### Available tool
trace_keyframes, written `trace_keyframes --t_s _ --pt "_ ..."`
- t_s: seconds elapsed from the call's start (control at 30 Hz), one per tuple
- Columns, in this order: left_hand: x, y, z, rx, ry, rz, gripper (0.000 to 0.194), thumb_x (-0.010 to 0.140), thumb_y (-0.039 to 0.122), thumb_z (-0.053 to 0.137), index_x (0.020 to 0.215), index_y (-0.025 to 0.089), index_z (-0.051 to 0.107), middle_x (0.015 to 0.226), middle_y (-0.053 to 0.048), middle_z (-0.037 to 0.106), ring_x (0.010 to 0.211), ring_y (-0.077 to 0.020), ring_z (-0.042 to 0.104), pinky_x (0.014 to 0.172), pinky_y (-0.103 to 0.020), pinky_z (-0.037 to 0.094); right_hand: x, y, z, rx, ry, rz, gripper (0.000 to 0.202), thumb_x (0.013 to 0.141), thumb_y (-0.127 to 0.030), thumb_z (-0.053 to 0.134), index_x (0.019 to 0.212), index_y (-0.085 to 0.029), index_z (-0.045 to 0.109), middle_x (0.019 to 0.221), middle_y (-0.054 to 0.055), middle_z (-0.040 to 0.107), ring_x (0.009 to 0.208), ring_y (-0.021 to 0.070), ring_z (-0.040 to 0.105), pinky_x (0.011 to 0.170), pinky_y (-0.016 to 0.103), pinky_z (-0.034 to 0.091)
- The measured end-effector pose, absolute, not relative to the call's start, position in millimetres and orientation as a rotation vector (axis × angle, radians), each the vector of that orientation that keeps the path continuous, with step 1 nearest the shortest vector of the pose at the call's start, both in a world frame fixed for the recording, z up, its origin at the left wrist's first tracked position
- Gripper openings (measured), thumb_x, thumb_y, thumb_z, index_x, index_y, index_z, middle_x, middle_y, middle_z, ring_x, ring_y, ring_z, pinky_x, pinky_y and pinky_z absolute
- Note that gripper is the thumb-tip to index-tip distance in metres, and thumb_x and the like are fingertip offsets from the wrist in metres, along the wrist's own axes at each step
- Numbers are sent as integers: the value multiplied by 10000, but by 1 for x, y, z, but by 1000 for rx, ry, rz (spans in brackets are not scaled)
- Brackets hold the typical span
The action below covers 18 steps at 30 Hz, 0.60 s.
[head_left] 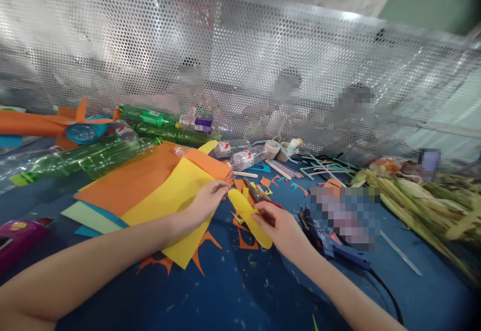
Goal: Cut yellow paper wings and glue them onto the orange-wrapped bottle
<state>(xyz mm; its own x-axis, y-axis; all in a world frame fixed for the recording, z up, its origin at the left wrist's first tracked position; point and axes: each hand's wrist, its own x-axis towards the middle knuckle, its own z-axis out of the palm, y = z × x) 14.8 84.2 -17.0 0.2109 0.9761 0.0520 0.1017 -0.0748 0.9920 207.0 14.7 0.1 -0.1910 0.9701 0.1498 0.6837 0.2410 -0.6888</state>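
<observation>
A long yellow oval cutout (250, 218) is pinched along its right side by my right hand (276, 223), its thumb on top. My left hand (210, 198) is closed near the cutout's upper left end, thumb and fingertips together; what lies between them is too small to make out. Under my left forearm lie a yellow sheet (173, 196) and an orange sheet (124, 186). An orange-wrapped bottle (208, 164) rests just beyond my left hand. Scissors (255, 192) lie behind the cutout, among orange scraps (246, 238).
Green bottles (108, 155) lie at the left, near a magenta tool (20, 238). A blue glue gun (334, 246) with a black cable is at the right, before corn husks (424, 196). Straws (283, 169) lie farther back. A perforated metal screen (233, 55) stands behind, with people beyond.
</observation>
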Motion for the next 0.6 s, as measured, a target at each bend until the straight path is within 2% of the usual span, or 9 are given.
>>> trace_keyframes --t_s 0.17,0.33,0.4,0.5,0.6 --pt "14 70 -6 1490 1172 1108 155 770 288 515 825 189 622 952 -63 650 966 -235 569 926 -367 385 207 14 0 -1448 -1950 689 185 834 -267 474 950 -200 602 879 39 670 774 188 625 687 274 481" --pt "21 57 -8 1192 793 1015 486 856 531 334 926 155 635 900 -94 669 835 -226 619 780 -371 487 209 19 -4 -1398 -1783 775 193 808 -316 517 923 -175 581 800 40 649 728 182 615 669 281 490" --pt "24 54 -11 1146 657 919 428 815 522 465 957 153 628 874 -88 673 775 -204 628 740 -350 504 209 21 -5 -1362 -1710 886 203 794 -339 535 912 -178 567 781 33 649 721 179 619 666 286 499" --pt "26 53 -15 1203 665 828 318 705 397 675 895 143 641 826 -64 676 688 -160 626 729 -319 505 208 21 -5 -1345 -1629 1039 216 769 -335 568 922 -183 552 830 42 669 771 185 641 708 301 512" --pt "26 54 -17 1163 727 854 256 710 376 675 788 134 638 713 -32 658 631 -138 621 719 -305 508 207 19 -3 -1397 -1594 1039 243 754 -315 587 951 -187 524 803 29 668 747 177 649 696 302 518"
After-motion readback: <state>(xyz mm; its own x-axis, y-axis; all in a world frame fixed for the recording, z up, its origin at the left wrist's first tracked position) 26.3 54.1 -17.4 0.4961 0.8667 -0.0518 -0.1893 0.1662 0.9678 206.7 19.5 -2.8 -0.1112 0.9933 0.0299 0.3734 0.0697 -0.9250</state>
